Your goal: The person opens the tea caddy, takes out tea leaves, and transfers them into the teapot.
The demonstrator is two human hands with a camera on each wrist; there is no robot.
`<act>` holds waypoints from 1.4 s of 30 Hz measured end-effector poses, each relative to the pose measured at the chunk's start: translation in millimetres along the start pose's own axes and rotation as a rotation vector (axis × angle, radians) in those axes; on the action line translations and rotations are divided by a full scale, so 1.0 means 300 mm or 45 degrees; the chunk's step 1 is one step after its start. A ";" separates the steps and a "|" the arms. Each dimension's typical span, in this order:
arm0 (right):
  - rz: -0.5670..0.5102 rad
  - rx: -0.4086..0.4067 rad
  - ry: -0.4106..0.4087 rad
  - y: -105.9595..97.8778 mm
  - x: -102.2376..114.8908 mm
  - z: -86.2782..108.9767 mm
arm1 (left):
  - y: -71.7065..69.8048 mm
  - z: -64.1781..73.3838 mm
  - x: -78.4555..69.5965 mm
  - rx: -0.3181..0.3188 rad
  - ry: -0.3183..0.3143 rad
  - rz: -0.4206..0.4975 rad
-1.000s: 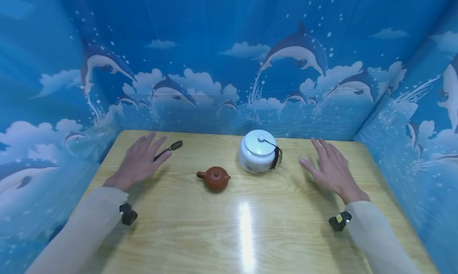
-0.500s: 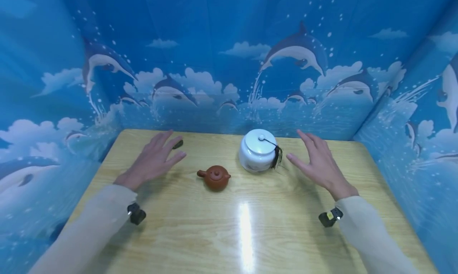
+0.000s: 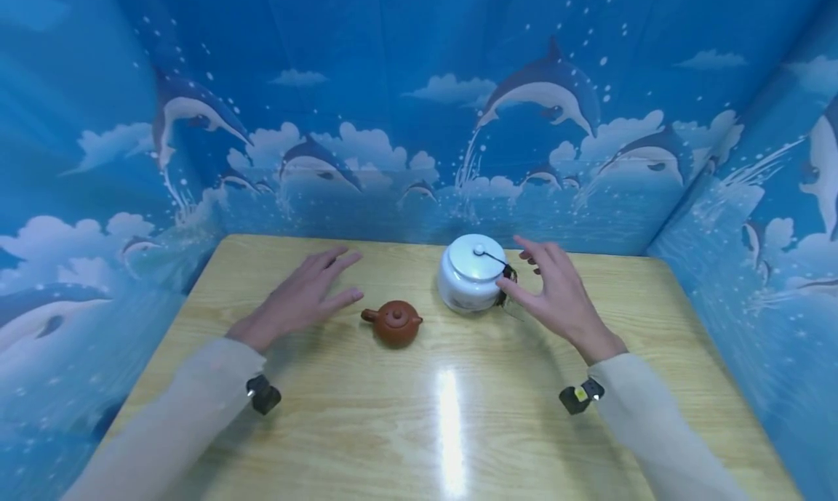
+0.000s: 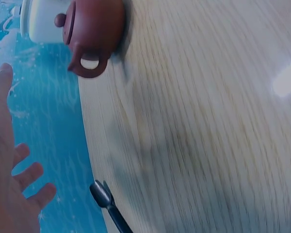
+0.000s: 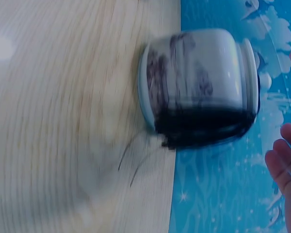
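Note:
My left hand [image 3: 304,297] hovers to the left of a small reddish-brown teapot [image 3: 396,323], thumb and fingers spread and holding nothing. The teapot stands lidded, its handle pointing toward this hand. Just right of a white lidded jar [image 3: 470,274] is my right hand [image 3: 556,290], thumb and fingers apart; its thumb tip overlaps the jar's black tassel [image 5: 203,127] in the head view. The right wrist view shows dark markings on the jar's side. A dark tool with a glossy spoon-like end [image 4: 102,194] lies on the table, hidden behind my left hand in the head view.
The pale wooden table [image 3: 366,428] carries a bright glare streak near its front middle. A blue curtain [image 3: 393,108] printed with dolphins stands along the back and both sides. Dark cameras [image 3: 263,394] sit on both wrists.
Both hands have moved inward: the left to the right toward the teapot, now covering the dark tool, the right leftward to the jar's tassel. The teapot and jar have stayed put.

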State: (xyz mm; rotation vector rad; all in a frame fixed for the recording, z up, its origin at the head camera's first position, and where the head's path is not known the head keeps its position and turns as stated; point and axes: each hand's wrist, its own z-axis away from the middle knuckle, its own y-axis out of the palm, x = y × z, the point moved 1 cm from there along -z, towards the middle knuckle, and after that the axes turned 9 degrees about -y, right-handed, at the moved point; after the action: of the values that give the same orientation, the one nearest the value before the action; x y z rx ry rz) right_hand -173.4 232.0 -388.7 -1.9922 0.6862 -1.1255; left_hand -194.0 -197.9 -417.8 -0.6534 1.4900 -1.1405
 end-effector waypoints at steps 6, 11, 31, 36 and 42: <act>-0.059 -0.040 -0.080 0.048 0.043 -0.014 | 0.018 0.004 -0.039 0.004 0.067 0.020; -0.077 -0.053 -0.148 0.091 0.080 -0.015 | 0.039 0.011 -0.080 0.026 0.079 0.070; -0.307 0.121 -0.182 0.267 0.188 -0.010 | 0.109 0.003 -0.153 -0.078 0.307 0.007; -0.428 0.213 -0.133 0.322 0.193 -0.014 | 0.131 0.002 -0.163 -0.069 0.307 0.065; -0.511 0.306 -0.091 0.368 0.210 -0.019 | 0.161 -0.002 -0.168 -0.063 0.291 0.134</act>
State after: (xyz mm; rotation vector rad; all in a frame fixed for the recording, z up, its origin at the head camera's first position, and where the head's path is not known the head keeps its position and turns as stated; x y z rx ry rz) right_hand -158.8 118.8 -445.1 -1.9964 0.1042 -1.2905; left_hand -173.3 -135.2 -440.5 -0.4833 1.7304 -1.1284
